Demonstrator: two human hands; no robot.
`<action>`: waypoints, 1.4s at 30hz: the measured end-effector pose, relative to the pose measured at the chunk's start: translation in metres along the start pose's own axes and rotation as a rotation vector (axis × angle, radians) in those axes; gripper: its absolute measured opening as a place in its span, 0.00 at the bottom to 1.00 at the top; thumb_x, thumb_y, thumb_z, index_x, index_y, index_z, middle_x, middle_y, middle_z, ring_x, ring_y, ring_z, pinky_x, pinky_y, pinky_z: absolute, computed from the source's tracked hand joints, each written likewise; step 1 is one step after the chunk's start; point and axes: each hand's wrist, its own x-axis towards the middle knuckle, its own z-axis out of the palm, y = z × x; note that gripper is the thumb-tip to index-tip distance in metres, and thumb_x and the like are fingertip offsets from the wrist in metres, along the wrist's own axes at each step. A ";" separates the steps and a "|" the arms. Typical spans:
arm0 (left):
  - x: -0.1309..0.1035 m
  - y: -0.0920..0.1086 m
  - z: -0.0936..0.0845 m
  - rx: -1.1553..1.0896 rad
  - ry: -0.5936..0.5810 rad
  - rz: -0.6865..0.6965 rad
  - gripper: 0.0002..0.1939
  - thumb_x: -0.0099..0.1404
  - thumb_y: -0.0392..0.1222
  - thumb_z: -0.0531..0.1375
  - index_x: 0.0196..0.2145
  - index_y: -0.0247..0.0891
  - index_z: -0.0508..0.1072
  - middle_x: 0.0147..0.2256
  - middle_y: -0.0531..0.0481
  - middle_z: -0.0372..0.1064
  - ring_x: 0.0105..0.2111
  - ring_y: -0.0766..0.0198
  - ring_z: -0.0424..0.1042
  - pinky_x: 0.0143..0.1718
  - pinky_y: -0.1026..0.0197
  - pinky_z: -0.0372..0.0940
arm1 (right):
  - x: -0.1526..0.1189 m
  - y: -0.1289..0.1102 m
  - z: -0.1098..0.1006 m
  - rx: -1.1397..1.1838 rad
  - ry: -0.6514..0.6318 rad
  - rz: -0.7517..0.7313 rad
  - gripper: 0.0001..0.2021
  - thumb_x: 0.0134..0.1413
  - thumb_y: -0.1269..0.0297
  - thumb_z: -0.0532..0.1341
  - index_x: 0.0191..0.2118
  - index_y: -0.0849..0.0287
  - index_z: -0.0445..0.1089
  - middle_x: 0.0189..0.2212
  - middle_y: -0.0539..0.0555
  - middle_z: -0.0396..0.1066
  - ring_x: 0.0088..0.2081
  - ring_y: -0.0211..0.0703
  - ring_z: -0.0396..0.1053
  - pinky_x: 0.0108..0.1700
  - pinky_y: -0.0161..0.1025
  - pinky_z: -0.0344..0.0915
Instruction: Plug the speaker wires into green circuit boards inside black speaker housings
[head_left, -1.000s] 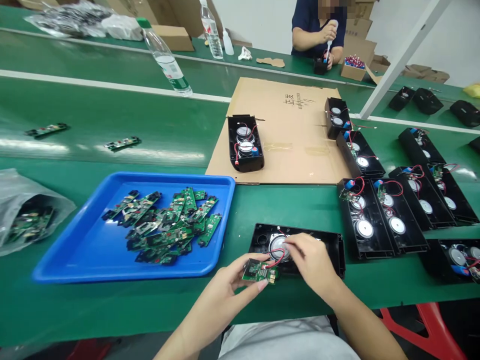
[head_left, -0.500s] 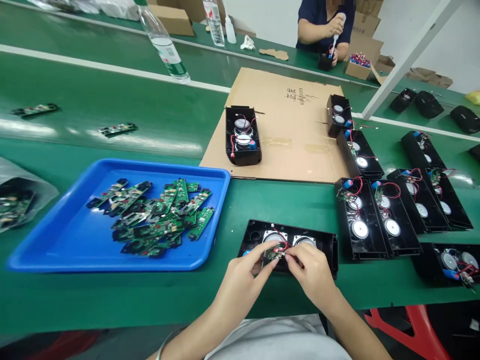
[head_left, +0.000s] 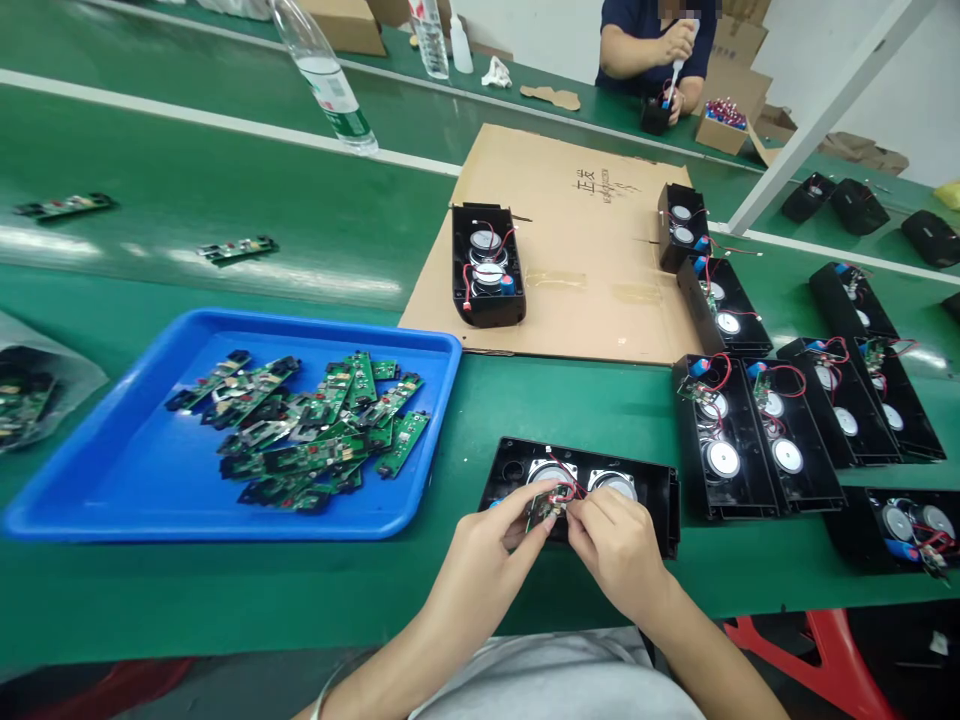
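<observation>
My left hand (head_left: 491,550) pinches a small green circuit board (head_left: 541,508) over a black speaker housing (head_left: 652,510) that lies lengthwise near the table's front edge. Close beside it, the fingertips of my right hand (head_left: 619,545) are pressed together at the board's right end, where red wires (head_left: 574,488) run; what they grip is too small to make out. Two round speakers (head_left: 613,485) show inside the housing behind my hands. To the left, a blue tray (head_left: 112,490) holds a pile of green circuit boards (head_left: 322,410).
A cardboard sheet (head_left: 570,240) bears another housing (head_left: 489,265). Several housings with wires (head_left: 724,435) stand at the right. Two loose boards (head_left: 238,250) and a water bottle (head_left: 337,100) are farther back. Across the table a person (head_left: 649,50) works on a black housing.
My right fingers have curled in more and shifted slightly left against the board. My left hand keeps its pinch in nearly the same place. The camera view has shifted a little.
</observation>
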 end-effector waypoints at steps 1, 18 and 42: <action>0.000 0.001 0.000 -0.006 -0.003 -0.011 0.15 0.59 0.41 0.56 0.43 0.39 0.74 0.36 0.52 0.79 0.33 0.59 0.78 0.37 0.62 0.73 | 0.000 0.000 0.000 0.006 -0.003 0.000 0.16 0.63 0.73 0.49 0.26 0.60 0.67 0.20 0.52 0.64 0.23 0.39 0.62 0.26 0.36 0.58; 0.002 -0.003 -0.009 -0.132 -0.068 0.034 0.13 0.60 0.40 0.55 0.40 0.39 0.75 0.39 0.50 0.78 0.35 0.58 0.78 0.37 0.59 0.75 | 0.006 0.004 -0.004 0.183 -0.061 0.120 0.14 0.66 0.64 0.48 0.37 0.62 0.68 0.24 0.54 0.72 0.25 0.40 0.69 0.27 0.36 0.65; -0.005 -0.006 -0.029 -0.086 -0.049 -0.017 0.11 0.55 0.44 0.59 0.38 0.41 0.72 0.25 0.54 0.76 0.23 0.61 0.75 0.24 0.65 0.70 | 0.059 0.015 0.007 -0.207 -0.306 0.018 0.09 0.56 0.77 0.56 0.31 0.59 0.71 0.28 0.55 0.72 0.29 0.44 0.67 0.28 0.38 0.63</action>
